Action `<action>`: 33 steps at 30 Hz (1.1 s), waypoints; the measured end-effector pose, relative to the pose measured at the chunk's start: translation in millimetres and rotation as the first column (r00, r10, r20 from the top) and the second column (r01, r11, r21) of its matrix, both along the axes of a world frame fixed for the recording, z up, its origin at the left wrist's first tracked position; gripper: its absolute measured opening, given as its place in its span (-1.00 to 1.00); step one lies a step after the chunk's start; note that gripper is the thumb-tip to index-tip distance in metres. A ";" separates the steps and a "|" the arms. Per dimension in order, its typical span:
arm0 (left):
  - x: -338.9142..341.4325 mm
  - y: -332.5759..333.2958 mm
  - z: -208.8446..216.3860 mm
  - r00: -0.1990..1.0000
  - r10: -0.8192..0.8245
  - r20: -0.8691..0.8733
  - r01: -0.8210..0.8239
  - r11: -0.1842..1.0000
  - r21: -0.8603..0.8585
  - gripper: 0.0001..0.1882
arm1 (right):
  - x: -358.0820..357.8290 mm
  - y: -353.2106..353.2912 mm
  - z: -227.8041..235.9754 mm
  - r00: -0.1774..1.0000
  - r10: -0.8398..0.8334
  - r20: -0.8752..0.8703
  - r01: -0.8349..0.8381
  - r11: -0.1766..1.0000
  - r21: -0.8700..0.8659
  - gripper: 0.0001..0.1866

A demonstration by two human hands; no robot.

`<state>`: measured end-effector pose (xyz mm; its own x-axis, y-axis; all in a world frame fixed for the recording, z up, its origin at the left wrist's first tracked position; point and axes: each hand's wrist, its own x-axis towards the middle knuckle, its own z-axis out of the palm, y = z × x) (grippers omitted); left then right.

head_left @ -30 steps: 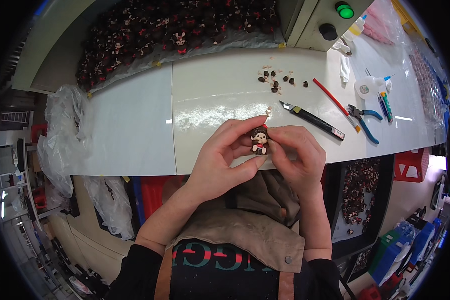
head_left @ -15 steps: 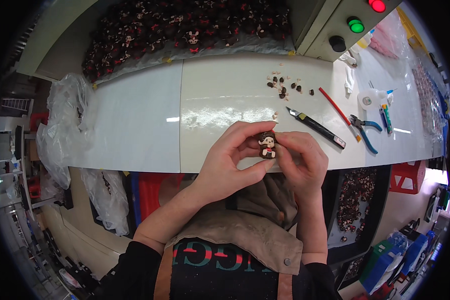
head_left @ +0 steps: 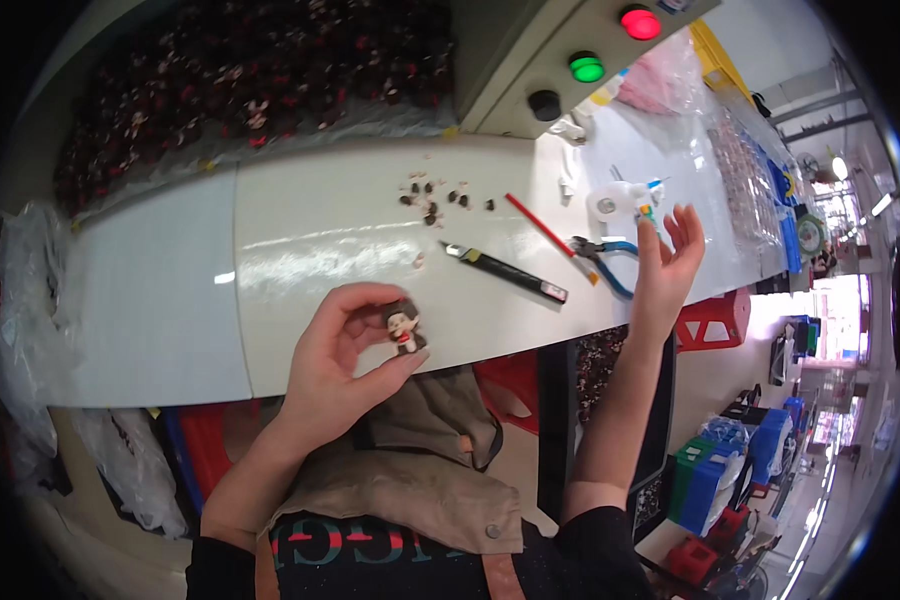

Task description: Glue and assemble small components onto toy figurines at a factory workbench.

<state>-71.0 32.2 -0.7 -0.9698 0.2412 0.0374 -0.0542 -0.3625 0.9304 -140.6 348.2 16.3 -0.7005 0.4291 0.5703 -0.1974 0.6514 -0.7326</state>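
Between the thumb and fingers of my left hand [head_left: 335, 360] is a small brown figurine [head_left: 403, 328] with a pale face and a red patch on its front. My right hand [head_left: 670, 262] is at the right of the table, fingers apart, beside a green-and-blue tube [head_left: 647, 214] that it partly covers. Just left of these fingers stands a white squeeze bottle [head_left: 608, 204]. Blue-handled pliers [head_left: 610, 247] lie by the wrist. A black utility knife [head_left: 510, 273] and a thin red stick [head_left: 542, 225] are between my two hands.
Small dark and pale bits [head_left: 432, 202] lie scattered mid-table. Many similar figurines fill a lined area [head_left: 260, 75] at the back, beside a control panel [head_left: 560, 75] with lit buttons. Clear plastic [head_left: 30, 300] hangs at the left edge; a red stool [head_left: 712, 320] stands at right.
My right hand has let go of the figurine and moved right to the tube and bottle. The left hand keeps the figurine. The view has turned to the right.
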 end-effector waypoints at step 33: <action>0.3 -12.6 -2.0 0.991 -0.132 -0.035 0.133 0.991 0.014 -0.45 | 64.4 -76.3 46.2 0.691 0.539 0.481 -0.712 0.621 0.328 -0.50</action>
